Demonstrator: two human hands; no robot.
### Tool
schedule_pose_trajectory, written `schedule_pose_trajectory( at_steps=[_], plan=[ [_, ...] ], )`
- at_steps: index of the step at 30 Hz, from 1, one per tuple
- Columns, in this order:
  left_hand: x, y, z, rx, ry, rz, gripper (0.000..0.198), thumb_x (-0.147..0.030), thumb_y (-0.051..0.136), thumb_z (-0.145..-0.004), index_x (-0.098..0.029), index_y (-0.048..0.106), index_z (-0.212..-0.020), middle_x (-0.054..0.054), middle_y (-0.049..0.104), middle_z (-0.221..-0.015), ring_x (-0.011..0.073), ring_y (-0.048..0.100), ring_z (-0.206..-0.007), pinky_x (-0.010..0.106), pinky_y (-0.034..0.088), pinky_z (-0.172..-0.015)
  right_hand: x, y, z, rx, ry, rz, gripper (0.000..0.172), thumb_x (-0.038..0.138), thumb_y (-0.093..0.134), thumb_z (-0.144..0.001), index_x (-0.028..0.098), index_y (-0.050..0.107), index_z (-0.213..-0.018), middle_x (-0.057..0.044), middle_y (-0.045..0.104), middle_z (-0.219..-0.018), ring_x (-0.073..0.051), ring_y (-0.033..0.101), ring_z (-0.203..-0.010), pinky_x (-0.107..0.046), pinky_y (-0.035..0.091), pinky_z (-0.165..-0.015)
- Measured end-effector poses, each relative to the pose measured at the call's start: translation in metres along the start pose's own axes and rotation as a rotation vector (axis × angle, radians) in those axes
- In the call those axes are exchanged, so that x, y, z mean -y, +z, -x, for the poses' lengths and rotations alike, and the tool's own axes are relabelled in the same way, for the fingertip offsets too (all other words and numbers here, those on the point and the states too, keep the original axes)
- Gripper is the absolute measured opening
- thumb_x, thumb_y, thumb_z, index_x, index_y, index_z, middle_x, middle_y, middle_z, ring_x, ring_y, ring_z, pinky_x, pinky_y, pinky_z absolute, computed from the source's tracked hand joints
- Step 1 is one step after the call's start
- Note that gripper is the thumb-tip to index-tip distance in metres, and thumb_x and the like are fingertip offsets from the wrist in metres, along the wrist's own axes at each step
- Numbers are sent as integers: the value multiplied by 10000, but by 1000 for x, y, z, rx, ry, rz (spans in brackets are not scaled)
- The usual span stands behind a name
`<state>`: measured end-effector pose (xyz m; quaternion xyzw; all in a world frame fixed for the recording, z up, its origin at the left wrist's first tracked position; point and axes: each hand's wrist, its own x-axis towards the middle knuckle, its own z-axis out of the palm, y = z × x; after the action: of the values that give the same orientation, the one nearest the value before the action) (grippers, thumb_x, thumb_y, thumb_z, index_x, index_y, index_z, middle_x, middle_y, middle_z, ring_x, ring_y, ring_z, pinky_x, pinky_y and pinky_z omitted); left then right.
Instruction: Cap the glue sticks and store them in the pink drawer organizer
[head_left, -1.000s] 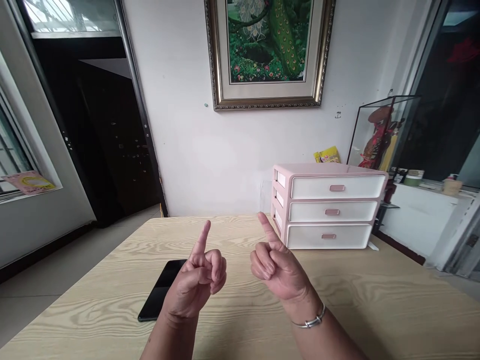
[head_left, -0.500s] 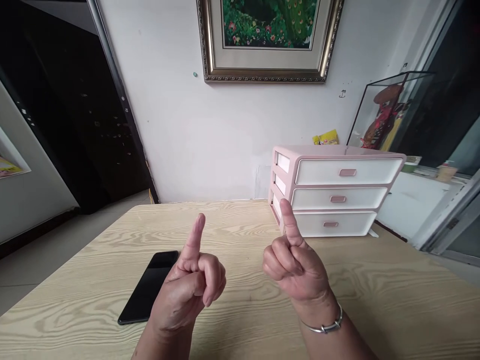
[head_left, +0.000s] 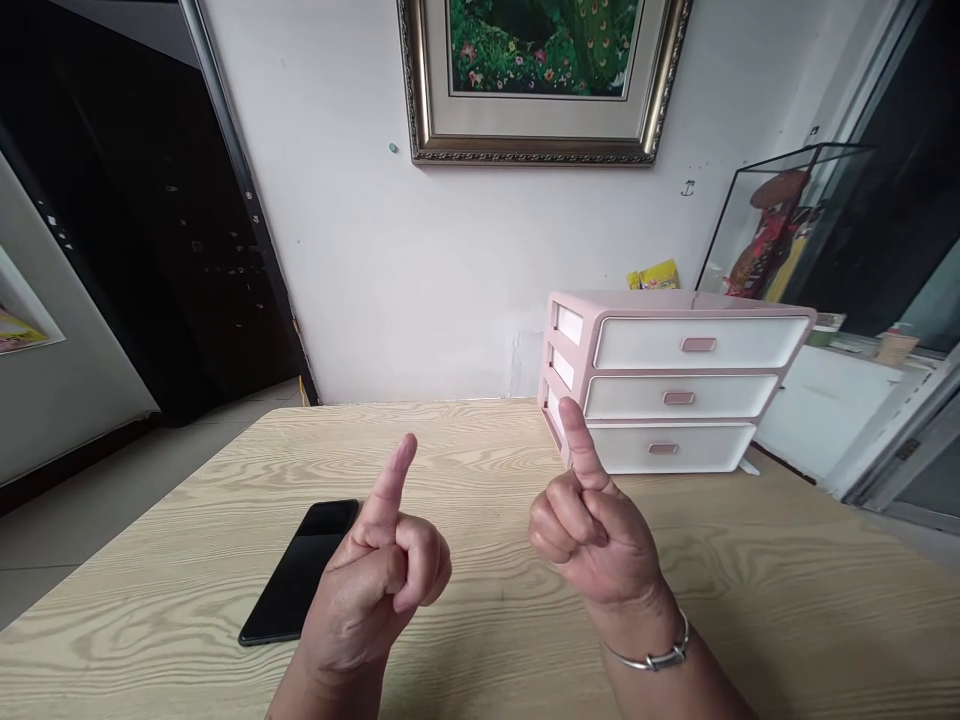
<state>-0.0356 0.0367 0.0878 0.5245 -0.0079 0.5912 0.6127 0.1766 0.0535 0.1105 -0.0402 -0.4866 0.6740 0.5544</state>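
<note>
My left hand (head_left: 375, 575) is raised above the table, its index finger pointing up and the other fingers curled in. It holds nothing and partly covers a black smartphone (head_left: 300, 575) lying on the tabletop. To the right, my right hand (head_left: 592, 530) makes the same shape, index finger up and the rest folded, with nothing in it. That fingertip overlaps, in view, the lower left corner of a pink and white drawer unit (head_left: 679, 375). A silver bangle (head_left: 652, 660) circles my right wrist. The two hands are apart from each other.
The pale wooden table (head_left: 480, 480) reaches back to a white wall. A yellow packet (head_left: 654, 276) shows behind the drawers' top. A glass display case (head_left: 776, 225) with a figure stands at the right. Above hangs a framed picture (head_left: 532, 145); a dark doorway (head_left: 150, 250) is at left.
My left index finger has tilted slightly to the right, and its curled fingers have drawn in a little. The right hand keeps its pose. The whole view has shifted very slightly.
</note>
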Motion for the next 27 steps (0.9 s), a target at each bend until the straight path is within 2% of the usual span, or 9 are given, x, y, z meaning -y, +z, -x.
schedule_pose_trajectory(
  at_steps=[12, 19, 27],
  plan=[
    [4, -3, 1, 14, 5, 7, 902, -47, 390, -840, -430, 79, -1594, -83, 271, -523, 106, 185, -481, 186, 300, -497, -3, -1, 2, 9, 15, 73, 842, 233, 574, -871, 466, 186, -1581, 120, 230, -496, -104, 114, -467, -200, 209, -435],
    [2, -1, 1, -21, 10, -41, 939, -63, 422, -817, -447, 50, -1590, -96, 253, -511, 101, 166, -466, 166, 302, -479, -4, -2, 5, 62, -1, 70, 776, 239, 567, -905, 499, 238, -1557, 113, 243, -503, -106, 129, -468, -198, 227, -441],
    [4, -2, 0, 17, 23, -20, 937, -53, 403, -818, -471, 57, -1582, -93, 278, -522, 100, 174, -465, 162, 305, -485, -3, -3, 6, 59, -19, 26, 719, 230, 575, -913, 522, 324, -1520, 105, 236, -507, -110, 124, -483, -193, 231, -448]
  ],
)
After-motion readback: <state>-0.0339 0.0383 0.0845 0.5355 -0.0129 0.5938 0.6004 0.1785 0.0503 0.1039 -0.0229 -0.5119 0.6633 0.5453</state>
